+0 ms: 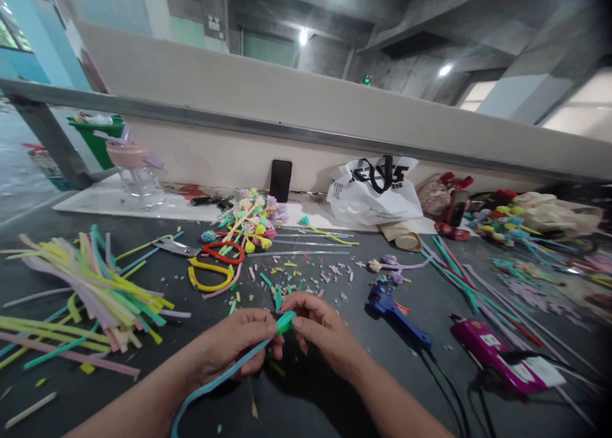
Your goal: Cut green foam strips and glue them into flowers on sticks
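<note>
My left hand [246, 337] pinches a long light-blue pipe cleaner [210, 384], whose tail curves down toward the bottom edge. At its upper end sits a short green pipe cleaner piece [285, 322], held between both hands. The thumb and fingers of my right hand [325, 329] close on the green piece from the other side. How the blue and green are joined is hidden by the fingers. Just beyond the hands lie small cut bits [277, 294] of pipe cleaner in green and other colours.
Cut pipe cleaners [95, 285] are heaped at left. Scissors [210, 275] with red and yellow handles lie near finished pipe-cleaner flowers [255, 218]. To the right are a blue glue gun [396, 313] and a corded magenta device [497, 355]. A phone [280, 180] and white bag [375, 192] stand behind.
</note>
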Available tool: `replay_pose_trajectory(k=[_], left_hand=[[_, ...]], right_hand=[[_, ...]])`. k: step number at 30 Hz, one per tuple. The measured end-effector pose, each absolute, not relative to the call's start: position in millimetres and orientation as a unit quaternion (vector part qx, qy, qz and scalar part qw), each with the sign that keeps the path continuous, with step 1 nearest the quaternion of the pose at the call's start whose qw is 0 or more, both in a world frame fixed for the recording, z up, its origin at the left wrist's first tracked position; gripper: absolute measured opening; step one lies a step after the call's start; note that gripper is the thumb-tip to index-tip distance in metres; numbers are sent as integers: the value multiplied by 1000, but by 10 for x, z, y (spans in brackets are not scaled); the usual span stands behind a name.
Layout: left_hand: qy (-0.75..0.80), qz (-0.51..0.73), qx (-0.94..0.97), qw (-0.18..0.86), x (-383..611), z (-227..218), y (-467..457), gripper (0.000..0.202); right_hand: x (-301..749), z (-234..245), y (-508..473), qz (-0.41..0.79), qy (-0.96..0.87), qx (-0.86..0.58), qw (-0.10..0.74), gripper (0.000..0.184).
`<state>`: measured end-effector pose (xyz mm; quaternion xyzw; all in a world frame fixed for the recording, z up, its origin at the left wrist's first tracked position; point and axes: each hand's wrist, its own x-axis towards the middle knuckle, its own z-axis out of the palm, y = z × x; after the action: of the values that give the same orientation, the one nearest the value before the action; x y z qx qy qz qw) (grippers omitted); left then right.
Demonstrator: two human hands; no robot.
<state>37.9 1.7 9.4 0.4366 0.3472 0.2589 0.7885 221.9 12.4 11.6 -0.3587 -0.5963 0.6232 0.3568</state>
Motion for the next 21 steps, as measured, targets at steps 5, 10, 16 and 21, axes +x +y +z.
replay_pose_trajectory(k=[5,10,16,21], left_hand=[[356,252,412,800,416,67,6,25],[350,237,425,800,419,17,21,25],[364,233,454,779,431,-7,9,18],[395,223,481,750,481,38,-17,17]], right_hand=[[2200,140,109,620,-589,-417,309,26],[2156,160,103,637,-566,-432,297,15],[2136,111,114,653,-533,-436,315,14],[2120,66,114,657,-525,-436,321,19]])
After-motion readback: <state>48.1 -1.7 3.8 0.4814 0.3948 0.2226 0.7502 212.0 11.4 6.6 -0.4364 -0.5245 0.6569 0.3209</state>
